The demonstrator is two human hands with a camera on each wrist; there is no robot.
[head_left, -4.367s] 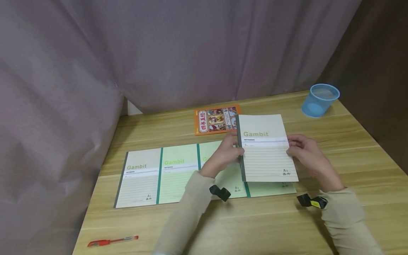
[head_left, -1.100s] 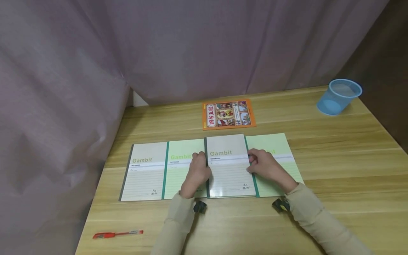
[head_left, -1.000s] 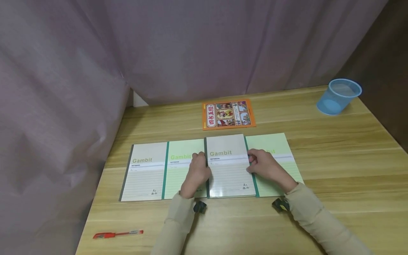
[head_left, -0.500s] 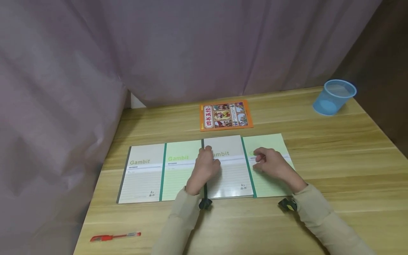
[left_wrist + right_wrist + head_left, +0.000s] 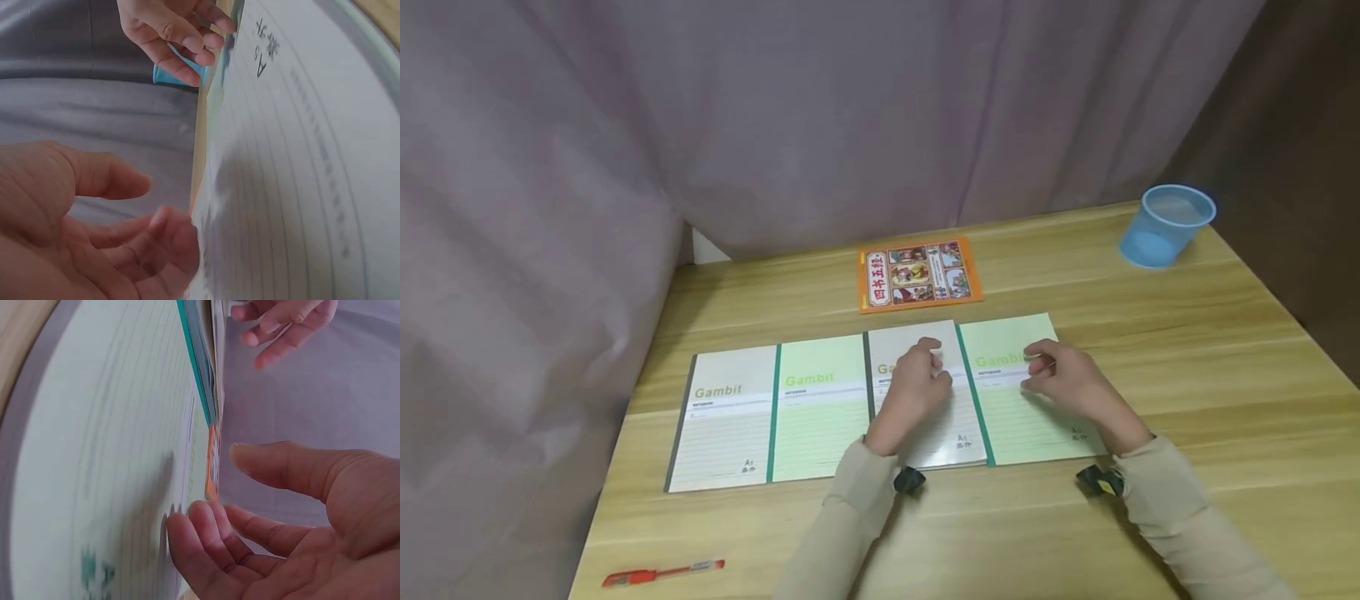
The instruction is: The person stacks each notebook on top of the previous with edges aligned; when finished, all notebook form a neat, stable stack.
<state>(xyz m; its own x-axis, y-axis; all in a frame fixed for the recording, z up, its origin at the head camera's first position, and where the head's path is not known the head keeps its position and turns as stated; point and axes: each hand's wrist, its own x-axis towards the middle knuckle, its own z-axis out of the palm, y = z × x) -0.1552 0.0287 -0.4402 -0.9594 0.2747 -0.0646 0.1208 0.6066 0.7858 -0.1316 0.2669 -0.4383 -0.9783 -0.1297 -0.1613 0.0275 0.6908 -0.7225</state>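
A row of Gambit notebooks lies flat on the table: a white one [image 5: 726, 429] at the left end, a light green one [image 5: 818, 421], another white one [image 5: 961, 421], then a light green one [image 5: 1018, 425] at the right end. My left hand [image 5: 913, 390] hovers over the second white notebook, thumb and fingers loosely bent and apart, holding nothing. Over the right-end green notebook is my right hand [image 5: 1073, 390], thumb apart from the fingers and nothing gripped. In the right wrist view its fingertips [image 5: 181, 534] are close to the cover; contact cannot be told.
Behind the row lies an orange illustrated booklet [image 5: 919, 275]. A blue mesh bin [image 5: 1165, 229] stands at the back right. Near the front left is a red pen [image 5: 662, 573]. A grey curtain [image 5: 820, 125] hangs along the table's back and left sides.
Both hands lowered the lifted white notebook onto the third, green notebook and let go. Since then both hands have shifted right, the left over that white cover, the right over the end green one.
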